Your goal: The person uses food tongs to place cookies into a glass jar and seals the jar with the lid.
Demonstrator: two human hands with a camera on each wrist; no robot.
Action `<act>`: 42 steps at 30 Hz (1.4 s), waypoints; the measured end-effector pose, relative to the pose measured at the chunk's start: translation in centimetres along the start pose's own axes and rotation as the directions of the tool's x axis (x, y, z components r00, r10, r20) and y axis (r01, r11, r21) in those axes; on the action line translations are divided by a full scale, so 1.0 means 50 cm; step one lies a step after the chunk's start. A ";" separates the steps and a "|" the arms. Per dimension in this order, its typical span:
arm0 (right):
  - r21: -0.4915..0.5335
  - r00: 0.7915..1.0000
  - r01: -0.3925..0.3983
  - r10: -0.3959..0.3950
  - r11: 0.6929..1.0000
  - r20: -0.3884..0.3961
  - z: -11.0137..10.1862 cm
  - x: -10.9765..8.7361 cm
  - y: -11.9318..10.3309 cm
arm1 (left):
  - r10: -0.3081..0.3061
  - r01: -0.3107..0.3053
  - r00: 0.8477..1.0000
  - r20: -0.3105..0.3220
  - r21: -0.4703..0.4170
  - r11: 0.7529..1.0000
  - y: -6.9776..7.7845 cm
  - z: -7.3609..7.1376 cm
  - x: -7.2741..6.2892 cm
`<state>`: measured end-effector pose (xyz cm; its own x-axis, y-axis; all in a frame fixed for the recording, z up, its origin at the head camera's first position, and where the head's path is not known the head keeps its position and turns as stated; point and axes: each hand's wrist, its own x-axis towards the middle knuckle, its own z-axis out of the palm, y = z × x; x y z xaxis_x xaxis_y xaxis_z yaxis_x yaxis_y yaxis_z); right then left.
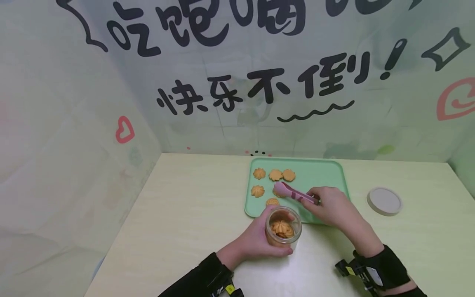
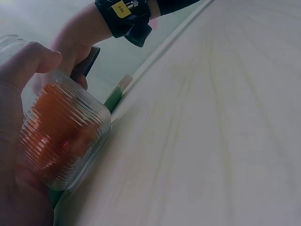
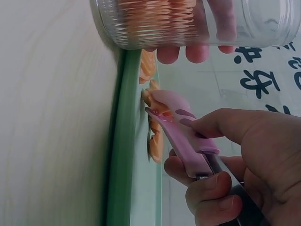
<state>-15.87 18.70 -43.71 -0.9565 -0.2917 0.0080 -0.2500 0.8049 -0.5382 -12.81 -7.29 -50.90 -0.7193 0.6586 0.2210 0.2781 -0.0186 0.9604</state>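
My left hand [image 1: 252,240] grips a ribbed glass jar [image 1: 300,227], tilted at the front edge of the green tray [image 1: 323,170]. Several flower-shaped cookies [image 1: 282,228] lie inside the jar. In my right hand [image 1: 334,208] is a pair of pink-tipped tongs [image 1: 293,193], its tips down over the tray. The right wrist view has the tong tips around a cookie [image 3: 162,112] close to the tray surface. More cookies sit on the tray's left half, among them one at the back left [image 1: 259,173] and one behind the jar [image 1: 272,201].
A round pale lid [image 1: 385,201] lies on the table [image 1: 193,206], right of the tray. Behind the table stands a printed backdrop [image 1: 222,132] with large dark lettering. Black camera straps [image 1: 387,268] circle both wrists.
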 end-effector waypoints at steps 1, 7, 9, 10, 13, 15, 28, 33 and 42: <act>0.000 1.000 0.003 -0.003 1.000 -0.008 0.000 -0.001 0.000 | -0.003 0.003 1.000 -0.001 -0.003 1.000 0.000 0.001 -0.001; -0.002 0.999 0.002 -0.002 1.000 -0.039 -0.012 -0.005 0.000 | -0.005 0.005 1.000 0.001 -0.003 1.000 -0.004 0.001 -0.002; -0.008 0.999 -0.005 0.005 1.000 -0.039 -0.019 -0.007 0.001 | 0.003 -0.003 1.000 0.005 0.017 1.000 -0.006 -0.001 -0.002; -0.012 0.999 -0.006 0.005 1.000 -0.042 -0.022 -0.007 0.001 | 0.005 -0.005 1.000 0.006 0.021 1.000 -0.007 -0.001 -0.002; -0.022 0.999 0.001 -0.002 1.000 -0.052 -0.032 -0.009 0.000 | 0.000 0.000 1.000 0.006 0.026 1.000 -0.006 -0.003 -0.002; -0.027 0.998 0.009 -0.011 1.000 -0.061 -0.038 -0.011 0.000 | 0.000 0.000 1.000 0.002 0.026 1.000 -0.006 -0.003 -0.002; 0.012 0.995 0.016 -0.015 1.000 -0.100 -0.093 -0.036 -0.016 | -0.015 0.015 1.000 -0.002 0.002 1.000 -0.002 0.000 -0.002; 0.056 0.993 0.036 -0.030 0.998 -0.114 -0.129 -0.062 -0.032 | -0.003 0.003 1.000 -0.002 0.004 1.000 -0.002 0.001 -0.002; 0.002 0.938 0.283 -0.276 0.959 -0.211 -0.175 -0.131 -0.069 | -0.011 0.011 1.000 -0.003 0.014 1.000 -0.004 -0.002 -0.003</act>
<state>-10.05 22.35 -34.53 -0.8597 -0.3869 0.3336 -0.5100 0.6883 -0.5159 -12.81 -7.44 -51.12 -0.7244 0.6563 0.2111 0.2794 -0.0005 0.9602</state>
